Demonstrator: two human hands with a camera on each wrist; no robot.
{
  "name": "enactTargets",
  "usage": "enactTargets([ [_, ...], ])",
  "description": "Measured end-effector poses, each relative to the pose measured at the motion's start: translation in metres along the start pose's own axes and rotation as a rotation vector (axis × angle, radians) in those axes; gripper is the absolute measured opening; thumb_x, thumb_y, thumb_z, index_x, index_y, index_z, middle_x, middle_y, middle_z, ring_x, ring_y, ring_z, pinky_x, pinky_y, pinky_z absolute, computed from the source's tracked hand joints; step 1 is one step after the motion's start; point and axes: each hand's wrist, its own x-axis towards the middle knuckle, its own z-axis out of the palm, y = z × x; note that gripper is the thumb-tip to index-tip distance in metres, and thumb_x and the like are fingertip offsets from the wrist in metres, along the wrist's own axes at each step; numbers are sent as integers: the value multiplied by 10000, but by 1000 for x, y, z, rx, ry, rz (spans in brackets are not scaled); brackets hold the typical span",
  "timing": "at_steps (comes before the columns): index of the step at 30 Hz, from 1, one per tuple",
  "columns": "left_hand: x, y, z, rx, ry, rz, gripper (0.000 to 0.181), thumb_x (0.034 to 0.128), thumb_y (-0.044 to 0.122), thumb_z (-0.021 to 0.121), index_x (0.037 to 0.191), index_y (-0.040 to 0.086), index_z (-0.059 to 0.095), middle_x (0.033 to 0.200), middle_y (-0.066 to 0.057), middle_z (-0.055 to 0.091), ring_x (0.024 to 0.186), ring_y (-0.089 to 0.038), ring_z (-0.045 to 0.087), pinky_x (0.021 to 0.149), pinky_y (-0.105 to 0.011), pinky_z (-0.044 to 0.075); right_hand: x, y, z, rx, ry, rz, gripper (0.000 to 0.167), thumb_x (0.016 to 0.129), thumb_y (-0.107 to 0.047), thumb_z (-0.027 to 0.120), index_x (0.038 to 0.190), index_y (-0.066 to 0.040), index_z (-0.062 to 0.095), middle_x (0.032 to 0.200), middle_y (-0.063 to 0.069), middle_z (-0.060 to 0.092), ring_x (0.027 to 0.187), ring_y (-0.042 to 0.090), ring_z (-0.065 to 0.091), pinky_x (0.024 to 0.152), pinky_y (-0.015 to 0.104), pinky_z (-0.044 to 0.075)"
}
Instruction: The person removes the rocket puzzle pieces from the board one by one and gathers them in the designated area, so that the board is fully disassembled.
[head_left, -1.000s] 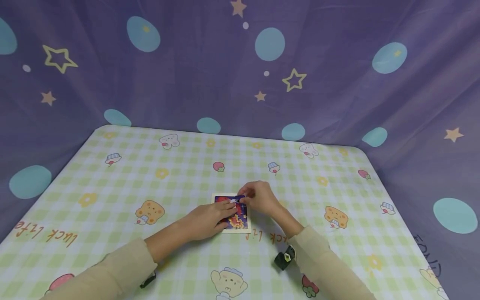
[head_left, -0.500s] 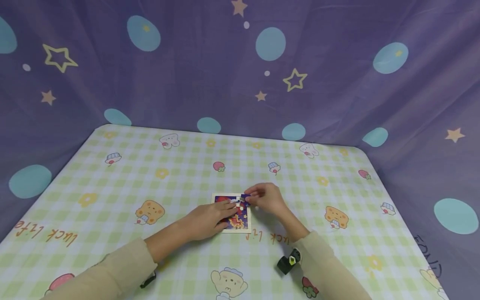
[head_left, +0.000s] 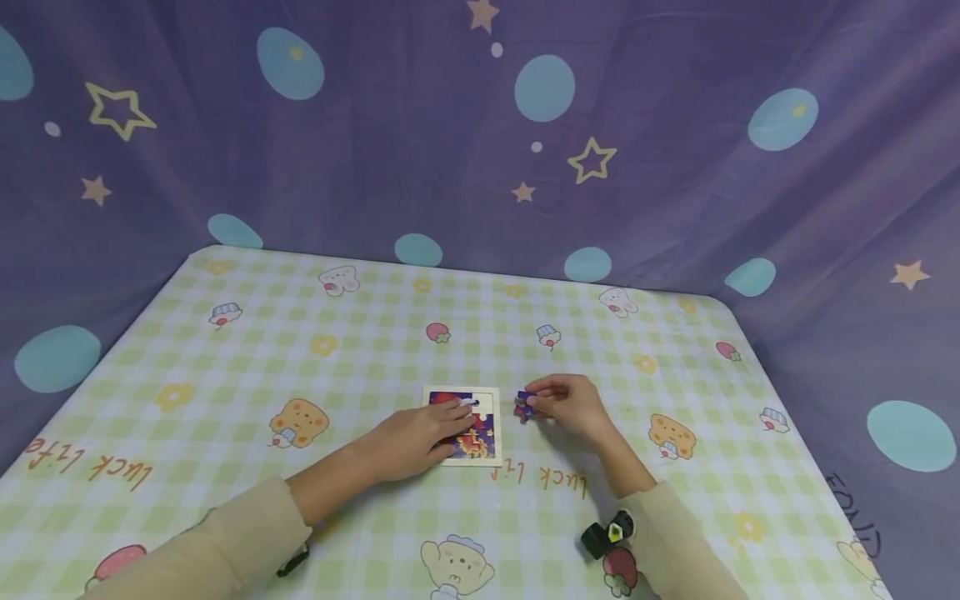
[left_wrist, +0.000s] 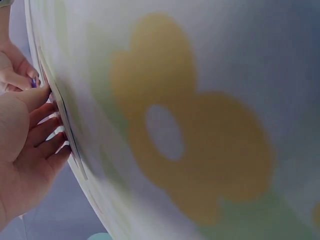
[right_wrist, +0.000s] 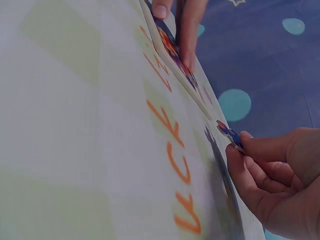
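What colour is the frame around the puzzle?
The frame is plain cream, or off-white; it shows best in the head view.

Soft light brightens the table [head_left: 375, 358]; the curtain [head_left: 420, 167] is dimmer. The left wrist view blurs the printed flower [left_wrist: 200, 135], darkening toward two o'clock; the right wrist view catches a shadow [right_wrist: 222, 187] beside the right hand [right_wrist: 285, 190], near five o'clock.

Beige sleeves [head_left: 213, 542], black device [head_left: 596, 541] with yellow-green mark [head_left: 616, 532] at right cuff [head_left: 643, 502].
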Motion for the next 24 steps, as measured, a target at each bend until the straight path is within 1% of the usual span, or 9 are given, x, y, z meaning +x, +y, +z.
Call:
enactTargets([
  [2,-1,-1,1,-1,6,7,465,978,277,541,1413,118,494,1499,-76,458,1399,-265,428,1094,-453,445,-2,3,-5,33,3,10,187,850,-60,703,1027,-4,719,931,157,741,704,122,704,596,230,570],
  [5,-3,-3,3,-3,17,23,467,987,278,524,1422,116,480,1507,-78,445,1406,-273,415,1106,-458,432,-4,6,-12,65,5,1,210,860,-47,686,1054,34,700,965,191,740,725,130,718,657,256,606],
  [9,-4,-4,4,0,30,49,469,998,278,498,1433,105,461,1519,-76,426,1419,-276,394,1127,-455,408,-5,11,-22,82,15,-6,229,868,-57,682,1074,42,694,996,198,736,751,111,718,727,266,614],
  [15,-6,-4,6,12,33,74,473,1008,277,476,1440,89,445,1525,-78,415,1429,-280,376,1152,-452,377,-8,21,-35,60,31,4,244,871,-73,683,1094,26,694,1018,192,734,782,125,722,744,255,611],
  [20,-6,-4,7,28,28,74,478,1012,289,463,1450,100,432,1531,-73,407,1436,-273,364,1163,-444,364,-11,29,-44,53,37,12,241,882,-50,661,1097,57,681,1009,215,728,775,160,729,730,274,615],
  [24,-7,-5,7,28,16,60,483,1016,301,453,1456,105,422,1537,-68,397,1442,-270,354,1170,-442,355,-12,36,-49,31,27,8,245,893,-67,653,1099,63,680,1011,218,728,762,146,732,724,265,614],
])
